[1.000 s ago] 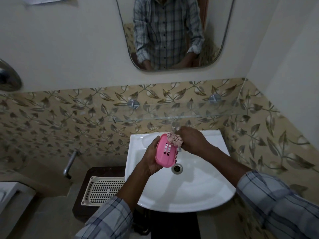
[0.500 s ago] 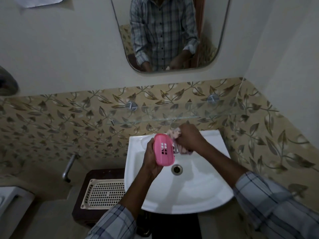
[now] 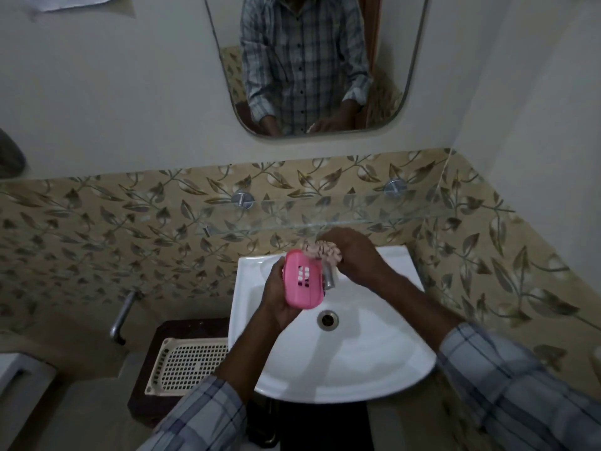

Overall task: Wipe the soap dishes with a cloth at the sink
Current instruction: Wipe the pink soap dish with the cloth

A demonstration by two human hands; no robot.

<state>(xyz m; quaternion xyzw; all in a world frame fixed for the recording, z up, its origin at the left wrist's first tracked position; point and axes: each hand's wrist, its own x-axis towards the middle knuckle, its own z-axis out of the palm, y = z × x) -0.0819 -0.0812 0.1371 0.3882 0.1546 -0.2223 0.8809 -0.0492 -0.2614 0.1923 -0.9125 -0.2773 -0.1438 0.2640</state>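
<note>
A pink soap dish point(image 3: 303, 279) with drain slots stands on edge above the white sink point(image 3: 328, 362). My left hand point(image 3: 274, 297) grips it from the left and below. My right hand point(image 3: 353, 255) is closed on a bunched pale patterned cloth point(image 3: 322, 250), which sits at the dish's upper right corner. Behind the dish a metal tap point(image 3: 329, 277) shows in part. The cloth hides part of the dish's top edge.
A glass shelf point(image 3: 292, 213) juts from the tiled wall just above my hands. A cream perforated tray point(image 3: 187, 364) lies on a dark stool left of the sink. A metal pipe point(image 3: 122, 315) projects from the left wall. A mirror point(image 3: 312, 65) hangs above.
My hands and the dish have risen slightly over the basin. The cloth has shifted from the dish's top toward its right side and back to the upper corner.
</note>
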